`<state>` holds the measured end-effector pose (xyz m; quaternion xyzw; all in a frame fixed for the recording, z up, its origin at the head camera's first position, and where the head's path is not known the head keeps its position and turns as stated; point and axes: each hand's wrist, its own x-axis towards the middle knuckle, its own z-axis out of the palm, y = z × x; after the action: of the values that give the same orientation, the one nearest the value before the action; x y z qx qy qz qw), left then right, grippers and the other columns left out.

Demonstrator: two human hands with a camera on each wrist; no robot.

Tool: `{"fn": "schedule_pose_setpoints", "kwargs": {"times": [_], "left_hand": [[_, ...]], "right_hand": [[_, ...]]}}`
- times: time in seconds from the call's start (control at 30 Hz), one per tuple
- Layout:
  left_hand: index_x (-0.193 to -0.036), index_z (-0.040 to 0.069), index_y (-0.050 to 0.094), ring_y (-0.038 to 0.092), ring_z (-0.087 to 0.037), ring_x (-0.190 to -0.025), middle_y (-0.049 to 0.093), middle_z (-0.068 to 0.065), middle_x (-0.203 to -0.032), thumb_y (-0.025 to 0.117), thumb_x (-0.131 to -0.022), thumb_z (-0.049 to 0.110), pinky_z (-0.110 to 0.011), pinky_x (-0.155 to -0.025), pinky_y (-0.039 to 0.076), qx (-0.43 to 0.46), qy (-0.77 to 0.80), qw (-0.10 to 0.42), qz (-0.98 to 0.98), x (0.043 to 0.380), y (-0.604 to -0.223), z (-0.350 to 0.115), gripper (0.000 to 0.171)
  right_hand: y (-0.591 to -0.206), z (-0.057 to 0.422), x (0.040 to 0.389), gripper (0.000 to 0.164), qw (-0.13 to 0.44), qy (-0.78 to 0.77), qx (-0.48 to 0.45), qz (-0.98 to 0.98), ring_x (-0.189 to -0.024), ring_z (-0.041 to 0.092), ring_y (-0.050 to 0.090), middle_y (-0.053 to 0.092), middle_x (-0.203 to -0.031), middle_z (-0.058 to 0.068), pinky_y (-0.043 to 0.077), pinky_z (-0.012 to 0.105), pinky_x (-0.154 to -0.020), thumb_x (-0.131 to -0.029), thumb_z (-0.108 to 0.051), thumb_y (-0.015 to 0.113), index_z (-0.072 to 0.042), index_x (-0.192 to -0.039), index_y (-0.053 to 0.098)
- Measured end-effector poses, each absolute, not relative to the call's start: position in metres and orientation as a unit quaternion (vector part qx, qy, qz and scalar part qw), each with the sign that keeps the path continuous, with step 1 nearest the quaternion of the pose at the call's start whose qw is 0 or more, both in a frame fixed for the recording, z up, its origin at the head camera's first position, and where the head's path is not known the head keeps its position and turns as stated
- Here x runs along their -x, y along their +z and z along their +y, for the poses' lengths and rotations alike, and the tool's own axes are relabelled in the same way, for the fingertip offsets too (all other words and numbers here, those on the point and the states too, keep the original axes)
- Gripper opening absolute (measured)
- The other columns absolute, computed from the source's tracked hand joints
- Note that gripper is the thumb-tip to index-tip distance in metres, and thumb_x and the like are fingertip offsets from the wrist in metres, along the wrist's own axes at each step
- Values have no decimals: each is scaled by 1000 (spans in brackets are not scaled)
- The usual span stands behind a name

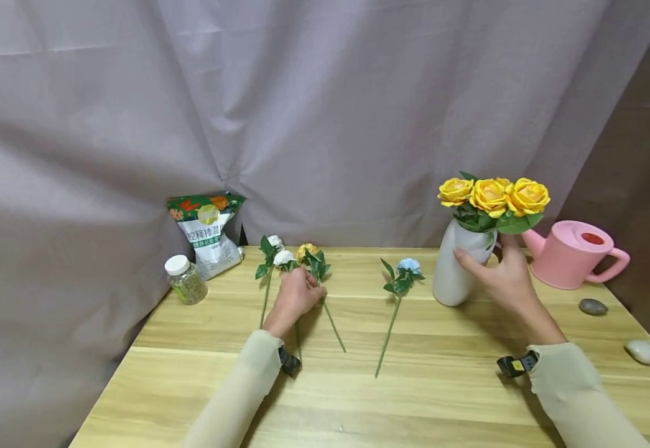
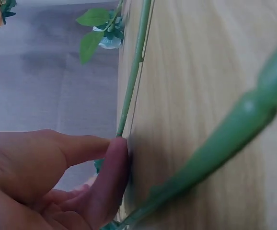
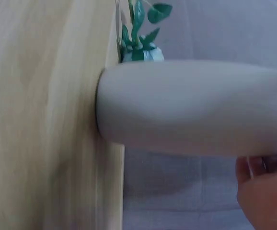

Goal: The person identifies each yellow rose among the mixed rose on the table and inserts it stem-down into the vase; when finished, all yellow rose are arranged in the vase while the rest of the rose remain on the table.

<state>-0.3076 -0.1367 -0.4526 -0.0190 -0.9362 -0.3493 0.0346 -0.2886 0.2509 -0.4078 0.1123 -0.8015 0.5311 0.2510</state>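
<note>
My left hand [image 1: 295, 294] pinches the green stem [image 2: 134, 72] of a yellow rose [image 1: 305, 251] between thumb and finger, close over the table. Beside it lie two white roses [image 1: 283, 257], their stems partly hidden by the hand and forearm. My right hand [image 1: 508, 277] holds the upper part of a white vase [image 1: 452, 274], thumb in front and the other fingers largely hidden behind. The vase stands upright on the table, as the right wrist view [image 3: 191, 108] also shows. Several yellow roses [image 1: 489, 196] with green leaves fill its mouth. A light blue rose [image 1: 410, 266] lies between the hands.
A pink watering can [image 1: 571, 255] stands right of the vase, with a dark stone [image 1: 593, 306] and a pale stone [image 1: 645, 351] nearer the right edge. At the back left are a fertilizer bag [image 1: 211, 239] and a white-lidded jar [image 1: 189, 285]. A grey curtain [image 1: 330, 124] hangs behind.
</note>
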Motion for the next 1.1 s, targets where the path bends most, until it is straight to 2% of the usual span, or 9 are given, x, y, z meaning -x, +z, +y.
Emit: {"fn": "schedule_pose_setpoints", "kwargs": {"times": [0.07, 0.17, 0.3, 0.47, 0.6, 0.7, 0.9, 1.1], "left_hand": [[-87, 7, 75, 71, -13, -54, 73, -2, -61, 77, -87, 17, -23, -51, 57, 12, -365, 21, -931, 308, -453, -136, 11], [-89, 6, 77, 72, -14, -54, 73, -3, -62, 76, -88, 18, -22, -55, 59, 4, -382, 1, -924, 310, -454, -135, 12], [-92, 5, 77, 73, -14, -56, 74, -2, -65, 76, -89, 18, -22, -57, 60, 2, -401, -14, -916, 310, -454, -132, 13], [-99, 0, 69, 75, -23, -61, 76, -8, -77, 74, -90, 12, -33, -58, 62, 13, -464, -16, -886, 309, -448, -131, 16], [-109, -4, 65, 76, -27, -65, 77, -12, -84, 71, -92, 11, -37, -60, 63, 53, -482, 24, -874, 308, -435, -128, 23], [-114, -4, 65, 76, -22, -65, 78, -11, -86, 70, -94, 14, -33, -60, 63, 86, -480, 69, -870, 308, -420, -127, 26], [-112, 2, 66, 75, -13, -68, 78, -8, -87, 69, -95, 17, -26, -62, 62, 146, -514, 170, -828, 308, -390, -115, 22], [-113, 5, 66, 76, -21, -75, 78, -13, -90, 69, -96, 17, -25, -70, 63, 219, -585, 249, -740, 303, -362, -76, 21]], "right_hand": [[-413, 258, 295, 83, 242, 531, -122, -803, -127, 3, 45, 44, -149, 2, 38, 7, -97, -87, -13, 77, -32, -154, 33], [-422, 268, 303, 83, 229, 543, -133, -797, -131, 6, 43, 40, -151, -1, 37, 7, -102, -87, -10, 76, -31, -155, 32], [-427, 274, 306, 82, 224, 546, -137, -796, -134, 8, 40, 39, -152, 1, 35, 10, -105, -88, -10, 73, -30, -156, 31], [-418, 269, 299, 84, 219, 555, -148, -789, -135, 9, 41, 39, -153, 2, 37, 11, -106, -88, -8, 74, -29, -157, 31], [-407, 259, 290, 83, 218, 565, -152, -781, -133, 9, 42, 39, -153, 2, 38, 10, -105, -88, -8, 73, -28, -156, 31], [-406, 253, 289, 81, 213, 564, -143, -785, -132, 8, 43, 40, -152, 3, 39, 13, -106, -89, -11, 73, -30, -156, 31], [-411, 251, 295, 80, 202, 567, -129, -788, -132, 7, 43, 43, -151, 4, 39, 19, -109, -90, -15, 73, -32, -156, 30], [-424, 267, 305, 76, 211, 548, -125, -800, -130, 5, 44, 45, -146, -2, 37, 8, -102, -90, -15, 74, -28, -154, 36]]}}
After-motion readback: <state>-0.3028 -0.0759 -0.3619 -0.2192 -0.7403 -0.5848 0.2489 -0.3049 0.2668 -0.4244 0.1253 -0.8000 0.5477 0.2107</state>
